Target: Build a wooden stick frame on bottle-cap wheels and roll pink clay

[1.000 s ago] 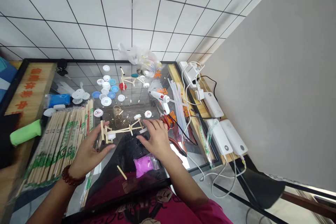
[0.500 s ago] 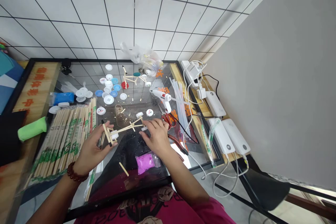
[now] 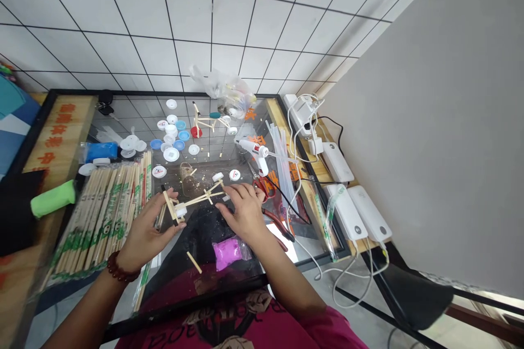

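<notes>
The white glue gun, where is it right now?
In the head view, the white glue gun lies on the right part of the glass tabletop, just beyond the right hand and left of the clear sticks.

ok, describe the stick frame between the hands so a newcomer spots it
Find the glass-topped table, then its near half, between the person's left hand and right hand. That's the pale stick frame; its visible caps are white, whereas the similar frame farther back has a red one.
</notes>
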`<state>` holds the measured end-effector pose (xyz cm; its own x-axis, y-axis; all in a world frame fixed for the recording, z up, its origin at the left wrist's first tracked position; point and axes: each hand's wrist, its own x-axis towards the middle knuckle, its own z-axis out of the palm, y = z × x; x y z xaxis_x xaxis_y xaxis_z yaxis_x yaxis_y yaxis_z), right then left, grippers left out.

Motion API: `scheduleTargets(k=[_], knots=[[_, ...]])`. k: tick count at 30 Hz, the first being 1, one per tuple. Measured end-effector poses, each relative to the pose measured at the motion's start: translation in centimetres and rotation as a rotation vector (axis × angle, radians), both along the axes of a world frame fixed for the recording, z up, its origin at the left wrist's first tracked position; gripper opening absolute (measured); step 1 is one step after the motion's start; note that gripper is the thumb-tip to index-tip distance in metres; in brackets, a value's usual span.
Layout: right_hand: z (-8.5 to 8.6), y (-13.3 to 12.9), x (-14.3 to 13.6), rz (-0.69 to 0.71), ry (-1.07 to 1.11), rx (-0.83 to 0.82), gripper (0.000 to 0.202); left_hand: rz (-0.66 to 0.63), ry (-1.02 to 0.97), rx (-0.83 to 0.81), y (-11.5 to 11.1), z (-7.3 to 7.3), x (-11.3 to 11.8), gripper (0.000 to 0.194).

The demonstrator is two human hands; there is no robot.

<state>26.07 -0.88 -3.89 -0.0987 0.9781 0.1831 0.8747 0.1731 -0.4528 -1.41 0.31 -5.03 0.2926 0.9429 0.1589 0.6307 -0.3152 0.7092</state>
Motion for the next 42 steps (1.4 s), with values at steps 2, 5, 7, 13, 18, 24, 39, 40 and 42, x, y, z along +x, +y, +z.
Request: scheduleTargets(k=[2,5,7,13,18,24,39,40,42], knots=[[0.0,0.0,0.1,-0.003,0.006,0.004,0.04,0.006,-0.003,0.0,0.0,-0.1,-0.1,0.06],[0.0,0.0,0.3,-0.025,0.025,0.005,0.043,0.02,-0.003,-0.001,0.0,-0.2,-0.1,0.06],[0.0,-0.1,0.5,-0.042,0.038,0.004,0.043,0.021,-0.002,0.002,0.0,-0.1,-0.1,0.062],[0.2,-0.2,0.6,-0.032,0.052,0.009,0.032,0.026,-0.009,0.005,0.0,0.0,0.0,0.068],[0.1,-0.3,0.3,-0.019,0.056,0.006,0.029,0.036,-0.004,0.021,0.0,0.0,0.1,0.069],[1.3,0.1,0.4,0.005,0.068,0.024,0.04,0.028,0.005,0.03,-0.1,0.1,0.1,0.069],[2.4,3.9,-0.2,0.293,0.078,-0.01,0.014,0.022,0.014,0.045,-0.2,0.1,0.2,0.055],[2.4,3.9,-0.3,0.291,0.087,-0.014,0.01,0.021,0.014,0.043,-0.2,0.1,0.2,0.052],[2.1,4.0,-0.3,0.289,0.118,-0.023,0.003,0.021,0.012,0.037,-0.2,0.2,0.2,0.049]])
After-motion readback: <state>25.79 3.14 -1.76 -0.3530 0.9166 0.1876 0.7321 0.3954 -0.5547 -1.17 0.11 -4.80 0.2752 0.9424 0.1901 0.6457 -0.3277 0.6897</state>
